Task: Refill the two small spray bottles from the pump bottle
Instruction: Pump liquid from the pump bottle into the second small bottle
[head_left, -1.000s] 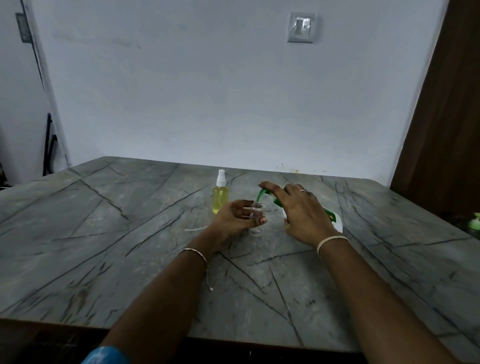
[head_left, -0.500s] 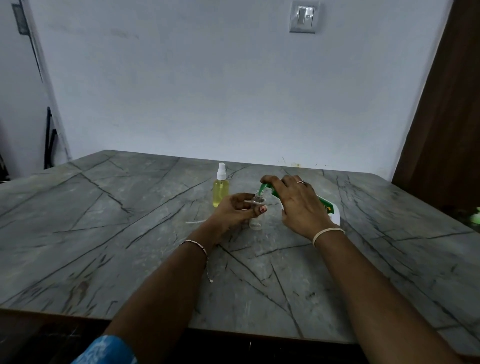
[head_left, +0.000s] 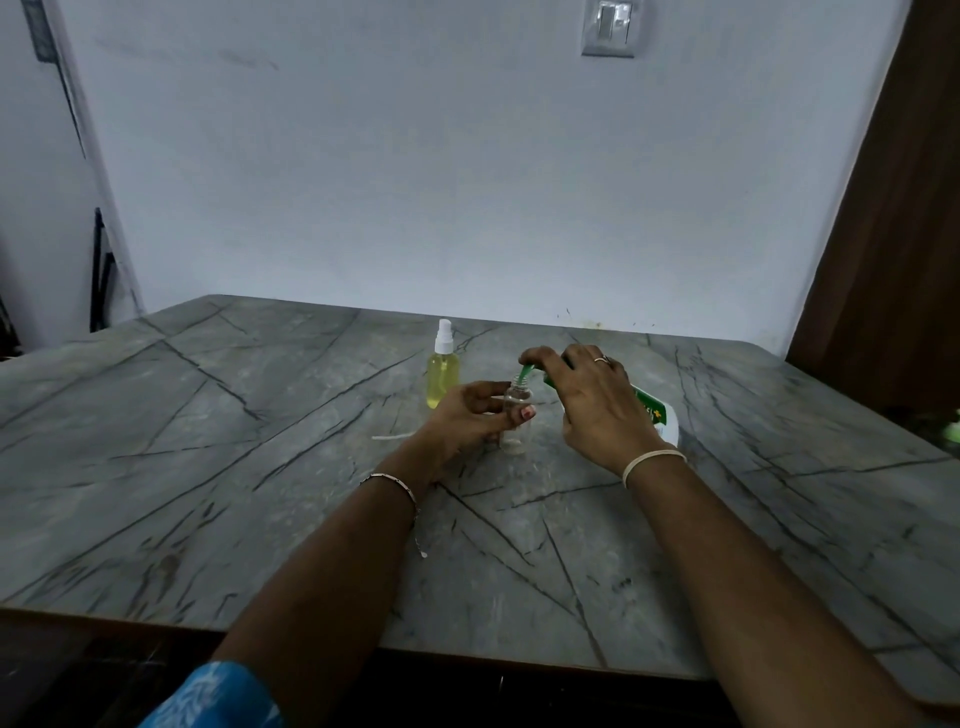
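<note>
Left hand: grip clasping clear spray bottle, upright, mid-table. Right hand: arched, grip curled over pump bottle head, green spout at the clear one's mouth. Yellow spray bottle: just behind, toward far edge.

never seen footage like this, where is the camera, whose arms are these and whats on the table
No machine here: these are a person's two bare arms, filmed by a wide-angle camera worn on their head, looking down at a grey table. The left hand holds a small clear bottle, uncapped and nearly empty. The right hand grips the green pump head of a white pump bottle, spout over the small bottle's mouth. Behind stands a second spray bottle, capped, full of yellow liquid. A thin white strand lies on the table; what it is, I cannot tell.
</note>
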